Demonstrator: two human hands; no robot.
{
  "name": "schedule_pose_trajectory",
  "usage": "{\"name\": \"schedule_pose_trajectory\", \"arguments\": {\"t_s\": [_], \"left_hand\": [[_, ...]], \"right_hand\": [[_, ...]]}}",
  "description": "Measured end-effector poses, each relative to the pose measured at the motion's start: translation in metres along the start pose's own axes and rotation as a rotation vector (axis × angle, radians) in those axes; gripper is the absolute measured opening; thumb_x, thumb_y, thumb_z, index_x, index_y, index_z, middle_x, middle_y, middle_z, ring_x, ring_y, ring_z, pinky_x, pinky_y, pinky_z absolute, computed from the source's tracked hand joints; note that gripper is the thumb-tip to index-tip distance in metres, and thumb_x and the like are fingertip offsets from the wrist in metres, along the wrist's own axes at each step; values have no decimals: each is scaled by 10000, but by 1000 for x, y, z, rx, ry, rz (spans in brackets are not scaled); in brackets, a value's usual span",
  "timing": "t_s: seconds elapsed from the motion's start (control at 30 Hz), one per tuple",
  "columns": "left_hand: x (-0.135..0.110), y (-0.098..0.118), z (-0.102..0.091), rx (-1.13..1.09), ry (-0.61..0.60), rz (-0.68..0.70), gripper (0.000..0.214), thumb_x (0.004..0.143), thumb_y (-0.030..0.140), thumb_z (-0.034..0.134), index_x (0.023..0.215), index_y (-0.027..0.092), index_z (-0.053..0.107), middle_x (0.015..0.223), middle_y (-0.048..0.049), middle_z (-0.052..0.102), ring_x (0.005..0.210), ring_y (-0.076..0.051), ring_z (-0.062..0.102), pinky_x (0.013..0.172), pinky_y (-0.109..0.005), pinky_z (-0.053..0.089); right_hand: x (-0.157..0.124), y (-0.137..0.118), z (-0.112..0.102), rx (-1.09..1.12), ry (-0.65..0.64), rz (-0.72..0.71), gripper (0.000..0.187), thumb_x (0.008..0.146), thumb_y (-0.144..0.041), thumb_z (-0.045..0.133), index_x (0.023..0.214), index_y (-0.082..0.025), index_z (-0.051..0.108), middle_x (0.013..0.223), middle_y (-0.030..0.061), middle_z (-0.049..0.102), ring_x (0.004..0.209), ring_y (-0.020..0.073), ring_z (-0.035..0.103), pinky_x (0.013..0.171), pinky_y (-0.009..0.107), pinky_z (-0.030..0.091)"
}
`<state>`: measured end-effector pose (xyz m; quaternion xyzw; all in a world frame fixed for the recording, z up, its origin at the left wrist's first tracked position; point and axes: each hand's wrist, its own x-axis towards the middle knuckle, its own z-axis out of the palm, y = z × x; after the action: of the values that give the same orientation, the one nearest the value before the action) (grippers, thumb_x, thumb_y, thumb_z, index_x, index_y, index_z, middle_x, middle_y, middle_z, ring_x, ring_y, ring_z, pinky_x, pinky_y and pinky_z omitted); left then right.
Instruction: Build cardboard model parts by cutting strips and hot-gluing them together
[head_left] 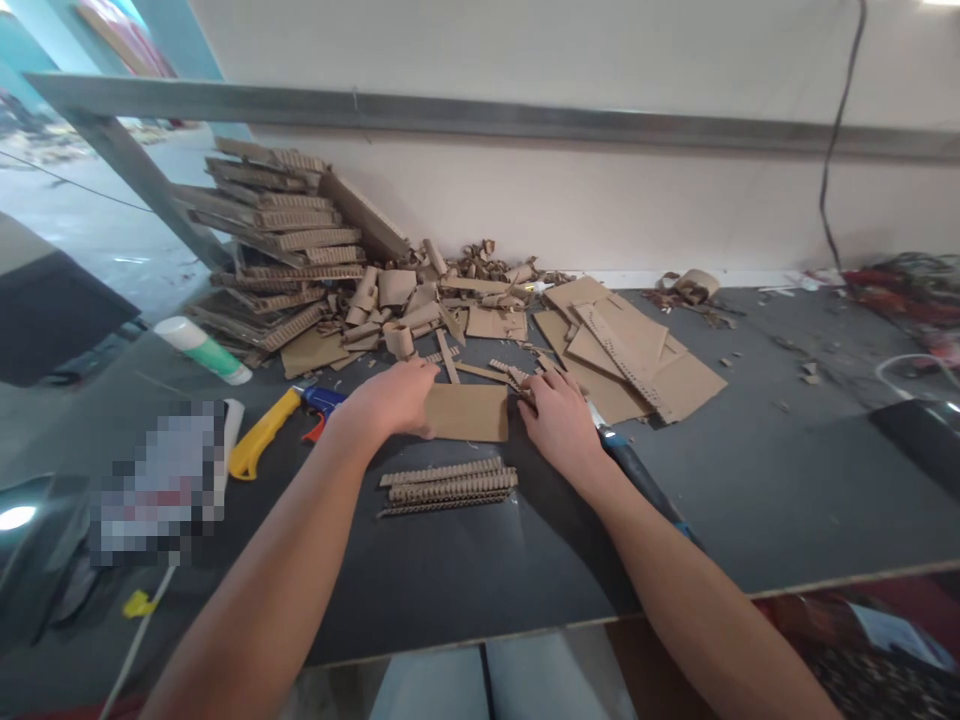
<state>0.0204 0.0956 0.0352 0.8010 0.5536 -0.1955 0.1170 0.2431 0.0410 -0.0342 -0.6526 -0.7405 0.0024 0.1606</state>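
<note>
A flat rectangle of cardboard [469,413] lies on the dark table in front of me. My left hand [394,400] is closed on its left end, thumb at the near edge and fingers at the far edge. Just off its right end, my right hand [559,415] has its fingers bent down at the end of a corrugated cardboard strip [506,371]; what sits under the fingertips is hidden. Nearer to me lies a small bundle of corrugated strips [450,487]. A box cutter [645,475] with a dark and blue handle lies partly behind my right forearm.
A yellow and blue glue gun [270,430] and a white-green tube [202,350] lie at left. Stacked corrugated pieces [300,240] stand at back left beside cardboard scraps [405,295]. Flat cardboard sheets [690,385] lie right of centre. A cable [829,150] hangs down the wall.
</note>
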Motion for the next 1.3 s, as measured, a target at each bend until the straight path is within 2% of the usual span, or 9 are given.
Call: {"name": "schedule_pose_trajectory", "arguments": {"t_s": [0.1, 0.2, 0.4, 0.57, 0.67, 0.77, 0.87, 1.07, 1.3], "left_hand": [[3, -8, 5, -41, 22, 28, 949, 655, 359, 851, 1470, 155, 409, 1529, -206, 422, 1395, -352, 426, 1088, -384, 392], [3, -16, 8, -99, 104, 92, 845, 661, 353, 830, 1411, 160, 491, 1445, -192, 509, 1314, -348, 510, 1019, -364, 436], [-7, -24, 0, -309, 320, 183, 154, 811, 332, 670, 896, 215, 724, 927, -67, 721, 858, -243, 687, 737, -303, 495], [-13, -24, 10, -829, 564, 50, 282, 789, 454, 714, 924, 207, 723, 843, -29, 714, 627, -173, 672, 653, -319, 572], [-11, -14, 29, -1257, 679, 63, 391, 733, 475, 766, 965, 168, 699, 925, -33, 679, 702, -158, 673, 665, -331, 637], [-8, 3, 45, -1518, 612, 71, 409, 721, 483, 780, 914, 140, 669, 767, -2, 626, 750, -151, 665, 749, -343, 659], [-9, 18, 53, -1541, 491, 74, 430, 737, 517, 761, 889, 127, 659, 727, -10, 635, 746, -167, 672, 740, -367, 671], [-11, 20, 55, -1501, 360, 135, 440, 755, 522, 750, 947, 132, 678, 807, -54, 712, 731, -210, 731, 661, -352, 667], [-10, 17, 57, -1475, 326, 123, 379, 797, 448, 722, 967, 114, 662, 807, -88, 739, 764, -247, 758, 611, -314, 643]], "right_hand": [[-1, -6, 2, 82, 27, -68, 184, 918, -218, 545, 1058, -164, 652, 1043, 129, 650, 1062, 306, 544, 911, 409, 450], [-3, -10, 3, 163, 49, -115, 206, 942, -246, 511, 1081, -160, 636, 1024, 137, 641, 1038, 306, 560, 883, 414, 464], [-5, -14, 1, 395, 153, -38, 396, 955, -367, 509, 1303, -179, 514, 1082, 138, 636, 1005, 289, 610, 865, 428, 498], [-4, -16, 1, 706, 286, 157, 662, 944, -459, 518, 1486, -168, 276, 1240, 180, 585, 938, 240, 616, 726, 378, 537], [-3, -17, 4, 903, 288, 277, 705, 917, -497, 562, 1479, -184, 272, 1250, 166, 600, 951, 225, 629, 707, 352, 547], [-3, -19, 9, 1074, 117, 255, 528, 905, -520, 572, 1305, -192, 466, 1048, 109, 675, 887, 217, 655, 654, 324, 547], [-4, -22, 12, 1161, -42, 186, 340, 916, -521, 541, 1054, -210, 556, 892, 64, 666, 695, 175, 621, 551, 298, 519], [-3, -23, 10, 1221, 26, 204, 265, 903, -486, 532, 960, -228, 533, 834, 29, 601, 603, 144, 546, 443, 269, 471], [-2, -23, 11, 1249, 48, 215, 258, 900, -484, 537, 915, -227, 515, 798, 10, 568, 563, 121, 514, 411, 245, 472]]}}
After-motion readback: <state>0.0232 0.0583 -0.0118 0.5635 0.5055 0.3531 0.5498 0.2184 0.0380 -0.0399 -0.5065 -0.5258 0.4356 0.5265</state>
